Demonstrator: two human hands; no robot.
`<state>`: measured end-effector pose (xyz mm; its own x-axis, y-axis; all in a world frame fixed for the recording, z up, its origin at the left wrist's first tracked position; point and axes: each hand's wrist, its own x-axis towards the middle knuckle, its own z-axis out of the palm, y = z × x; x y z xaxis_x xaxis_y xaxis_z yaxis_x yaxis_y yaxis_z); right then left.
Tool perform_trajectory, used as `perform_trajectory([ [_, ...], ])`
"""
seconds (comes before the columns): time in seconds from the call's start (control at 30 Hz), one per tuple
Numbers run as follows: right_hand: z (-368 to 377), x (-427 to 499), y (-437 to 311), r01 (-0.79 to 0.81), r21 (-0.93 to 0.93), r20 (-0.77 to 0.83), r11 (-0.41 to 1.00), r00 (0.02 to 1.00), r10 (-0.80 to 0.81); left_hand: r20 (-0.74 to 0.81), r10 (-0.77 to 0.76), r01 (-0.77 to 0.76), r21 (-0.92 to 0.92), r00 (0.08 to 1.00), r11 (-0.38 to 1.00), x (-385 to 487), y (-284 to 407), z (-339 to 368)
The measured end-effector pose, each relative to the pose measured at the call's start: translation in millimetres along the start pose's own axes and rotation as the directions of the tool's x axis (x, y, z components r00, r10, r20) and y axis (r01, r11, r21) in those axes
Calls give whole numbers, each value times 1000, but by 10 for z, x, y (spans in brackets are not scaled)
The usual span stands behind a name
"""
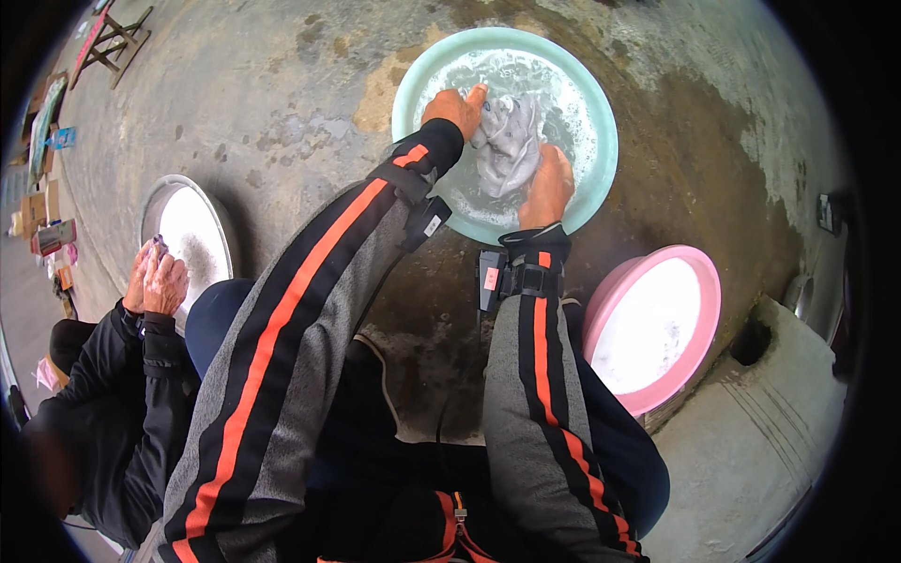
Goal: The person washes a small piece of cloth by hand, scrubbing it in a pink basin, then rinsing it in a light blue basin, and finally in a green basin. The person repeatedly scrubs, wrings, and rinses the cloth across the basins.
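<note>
A wet grey cloth lies bunched in soapy water inside a pale green basin on the floor. My left hand grips the cloth's upper left edge, with the thumb on top. At the lower right edge of the same cloth is my right hand, its fingers closed around the fabric and partly hidden by it. White suds ring the water around both hands.
A pink basin full of white foam stands at the right, near a concrete ledge with a dark hole. At the left, a co-worker's hands hold a small purplish item over a metal basin. A wooden stool stands far left.
</note>
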<state>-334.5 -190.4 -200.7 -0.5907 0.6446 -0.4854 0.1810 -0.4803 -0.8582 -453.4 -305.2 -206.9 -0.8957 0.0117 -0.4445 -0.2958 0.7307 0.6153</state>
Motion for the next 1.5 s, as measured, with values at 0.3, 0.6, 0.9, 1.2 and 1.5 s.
perform_trajectory([
  [0.3,-136,177,85,145,-60,-161,988,975,-153,60,132,-131,-31,989,991,-25,18,-189],
  [0.6,215,-343,138,20,-294,-313,956,943,-116,-59,228,-228,15,972,974,-128,-93,107],
  [0.9,-66,393,-103,-650,375,457,660,750,479,528,419,-265,-344,739,901,-222,285,-79],
  [1.2,87,198,107,119,141,326,983,932,-159,107,364,-374,96,925,922,-626,482,90],
  [1.5,312,-89,-148,-67,187,-64,980,995,81,-57,450,-436,166,891,884,-566,384,188],
])
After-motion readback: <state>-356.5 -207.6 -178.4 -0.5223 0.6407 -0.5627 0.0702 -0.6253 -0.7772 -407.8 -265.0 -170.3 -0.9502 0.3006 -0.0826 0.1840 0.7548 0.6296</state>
